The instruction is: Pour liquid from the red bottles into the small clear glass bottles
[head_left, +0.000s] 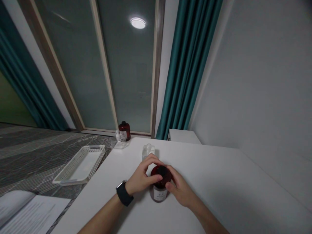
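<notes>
A dark red-brown bottle (160, 194) with a pale printed label stands upright on the white table (219, 182) in front of me. My left hand (143, 174) comes over its top from the left, thumb on the near side and fingers curled behind the black cap (159, 170). Wrapped round the bottle's right side is my right hand (179, 188), its thumb against the front of the shoulder. Just beyond my left fingers sits a small clear object (147, 150), partly hidden, whose kind I cannot make out.
At the table's far left corner, a second brown bottle (124, 131) stands by a clear holder (119, 144). A white perforated basket (83, 165) and an open book (34, 211) lie to the left, on a dark patterned surface. Behind are a white cabinet (184, 136) and a teal curtain (186, 71).
</notes>
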Tool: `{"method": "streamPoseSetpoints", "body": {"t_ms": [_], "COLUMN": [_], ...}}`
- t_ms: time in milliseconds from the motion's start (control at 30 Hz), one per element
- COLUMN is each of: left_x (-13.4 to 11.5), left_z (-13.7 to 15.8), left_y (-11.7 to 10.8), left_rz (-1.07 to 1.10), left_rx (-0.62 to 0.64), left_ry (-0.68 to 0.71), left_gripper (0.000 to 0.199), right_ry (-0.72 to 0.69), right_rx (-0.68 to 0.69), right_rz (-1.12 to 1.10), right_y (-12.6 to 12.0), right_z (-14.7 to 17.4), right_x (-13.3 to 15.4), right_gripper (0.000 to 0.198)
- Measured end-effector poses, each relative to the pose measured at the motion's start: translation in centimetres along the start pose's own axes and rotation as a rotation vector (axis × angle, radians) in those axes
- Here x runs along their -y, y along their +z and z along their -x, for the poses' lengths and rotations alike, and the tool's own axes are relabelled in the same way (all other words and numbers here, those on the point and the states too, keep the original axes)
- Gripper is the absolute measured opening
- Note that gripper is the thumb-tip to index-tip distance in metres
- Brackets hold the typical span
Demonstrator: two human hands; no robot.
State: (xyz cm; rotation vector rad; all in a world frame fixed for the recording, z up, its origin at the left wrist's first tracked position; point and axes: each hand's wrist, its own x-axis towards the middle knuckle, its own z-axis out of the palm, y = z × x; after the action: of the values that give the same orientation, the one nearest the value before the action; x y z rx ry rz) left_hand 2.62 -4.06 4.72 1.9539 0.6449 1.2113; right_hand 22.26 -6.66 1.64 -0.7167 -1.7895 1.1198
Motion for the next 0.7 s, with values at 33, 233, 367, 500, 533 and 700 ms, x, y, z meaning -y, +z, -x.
{"method": "streamPoseSetpoints", "body": {"t_ms": [33, 233, 367, 500, 533, 700], "left_x": [0.0, 0.2, 0.6, 1.2, 1.3, 1.5], "left_z": [0.0, 0.1, 0.0, 0.1, 0.1, 0.0], "left_y": [0.0, 0.1, 0.3, 0.4, 0.4, 0.6], "left_rz": [0.0, -0.012, 0.032, 0.079, 0.091, 0.147], "left_rx": [0.006, -0.094, -0.171, -0.179, -0.182, -0.203], "left_ry": [-0.003, -0.014, -0.062, -0.075, -0.076, -0.117], "left_gripper": [0.034, 0.022, 0.018, 0.024, 0.027, 0.031], "right_ry": [-0.001, 0.023, 0.029, 0.022, 0.023, 0.002], "right_rx": [0.01, -0.007, -0.053, -0.044, -0.048, -0.087], "right_rz": [-0.014, -0.16, -0.159, -0.101, -0.081, 0.012], "right_y": [0.1, 1.4, 1.0, 0.2, 0.1, 0.1], "right_z": [0.0, -0.3, -0.4, -0.1, 0.0, 0.2], "right_x": [0.0, -0.4, 0.0, 0.4, 0.4, -0.3], "right_gripper": [0.068, 0.083, 0.071, 0.068, 0.069, 0.067]}}
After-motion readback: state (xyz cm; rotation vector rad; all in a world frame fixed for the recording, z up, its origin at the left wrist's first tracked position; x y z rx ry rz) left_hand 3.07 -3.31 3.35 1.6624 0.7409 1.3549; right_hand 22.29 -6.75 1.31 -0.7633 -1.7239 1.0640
